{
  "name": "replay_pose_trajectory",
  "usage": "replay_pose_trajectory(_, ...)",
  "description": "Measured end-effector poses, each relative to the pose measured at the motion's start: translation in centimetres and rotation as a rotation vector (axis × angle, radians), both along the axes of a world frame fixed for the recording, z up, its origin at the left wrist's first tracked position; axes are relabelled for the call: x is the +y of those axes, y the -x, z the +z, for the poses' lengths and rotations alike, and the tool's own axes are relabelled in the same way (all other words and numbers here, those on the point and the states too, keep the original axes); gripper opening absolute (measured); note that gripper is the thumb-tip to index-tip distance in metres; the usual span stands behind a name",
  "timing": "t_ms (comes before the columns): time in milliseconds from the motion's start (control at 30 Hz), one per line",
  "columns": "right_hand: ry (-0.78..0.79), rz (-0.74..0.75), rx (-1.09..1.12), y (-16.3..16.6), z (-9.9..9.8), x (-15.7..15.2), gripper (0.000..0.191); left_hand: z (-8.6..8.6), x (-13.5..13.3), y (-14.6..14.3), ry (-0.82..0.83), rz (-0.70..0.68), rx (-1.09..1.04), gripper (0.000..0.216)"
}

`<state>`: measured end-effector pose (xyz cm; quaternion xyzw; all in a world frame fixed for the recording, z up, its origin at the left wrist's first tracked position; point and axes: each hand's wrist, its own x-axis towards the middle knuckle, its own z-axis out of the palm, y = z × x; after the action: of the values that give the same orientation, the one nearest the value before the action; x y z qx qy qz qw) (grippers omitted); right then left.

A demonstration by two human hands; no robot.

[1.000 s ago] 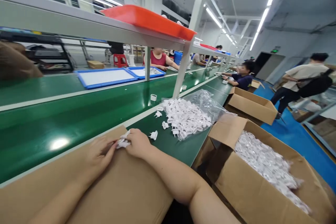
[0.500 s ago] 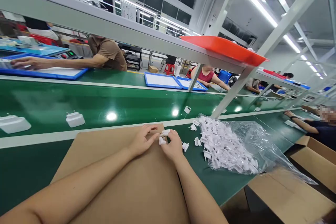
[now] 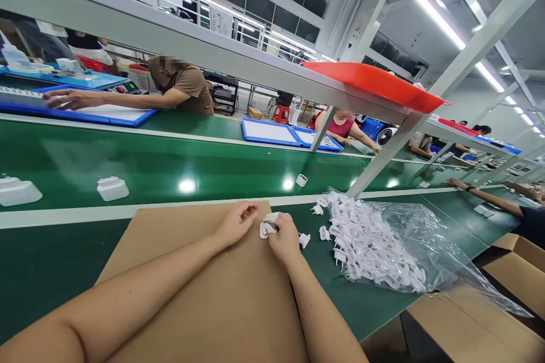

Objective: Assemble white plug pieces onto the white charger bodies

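Note:
My right hand (image 3: 284,236) is closed on small white plug parts (image 3: 267,229) at the far edge of a brown cardboard sheet (image 3: 200,289). My left hand (image 3: 236,222) rests just left of them with its fingers curled, apart from the parts by a small gap; nothing shows in it. A loose white plug part (image 3: 304,240) lies right of my right hand. Further right, a heap of white plug parts (image 3: 368,241) lies on a clear plastic bag (image 3: 430,249).
The green conveyor belt (image 3: 170,164) carries white charger housings (image 3: 112,188) and a small white piece (image 3: 301,180). Across it, people work at blue trays (image 3: 269,131). An orange tray (image 3: 374,82) sits on the overhead shelf. A cardboard box (image 3: 472,323) stands at lower right.
My view swung left from the boxes to the belt. My left hand has come off the plug parts, which my right hand still holds. The charger housings have drifted left along the belt.

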<state>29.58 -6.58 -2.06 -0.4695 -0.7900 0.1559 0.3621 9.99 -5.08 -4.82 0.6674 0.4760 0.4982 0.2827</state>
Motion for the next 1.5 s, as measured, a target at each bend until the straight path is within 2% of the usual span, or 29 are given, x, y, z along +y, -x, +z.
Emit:
replay_pose_trajectory(200, 0.0, -0.037, 0.064, 0.14, 0.09, -0.03, 0.017, 0.08, 0.16, 0.03, 0.008, 0.002, -0.004, 0.026)
replay_pose_trajectory(333, -0.002, -0.031, 0.057, 0.16, 0.06, -0.06, 0.024, 0.3, 0.13, -0.07, 0.028, 0.011, -0.003, 0.028)
replay_pose_trajectory(500, 0.031, -0.04, 0.039, 0.14, 0.08, -0.17, 0.017, 0.27, 0.15, -0.16, 0.076, 0.003, -0.007, 0.031)
replay_pose_trajectory(633, 0.028, -0.03, 0.023, 0.14, 0.13, -0.3, 0.027, 0.33, 0.13, -0.14, 0.113, -0.012, -0.007, 0.034)
replay_pose_trajectory(1067, 0.036, -0.056, -0.004, 0.42, 0.37, -0.56, 0.013, 0.51, 0.04, 0.03, 0.167, -0.056, 0.033, 0.037)
replay_pose_trajectory(1200, 0.02, -0.049, -0.033, 0.43, 0.34, -0.58, 0.017, 0.45, 0.12, 0.16, 0.167, -0.061, 0.045, 0.035)
replay_pose_trajectory(1333, 0.023, -0.067, -0.038, 0.4, 0.31, -0.59, 0.011, 0.41, 0.16, 0.22, 0.175, -0.077, 0.069, 0.034)
replay_pose_trajectory(1500, 0.02, -0.056, -0.042, 0.33, 0.38, -0.61, 0.017, 0.11, 0.25, 0.36, 0.182, -0.094, 0.09, 0.034)
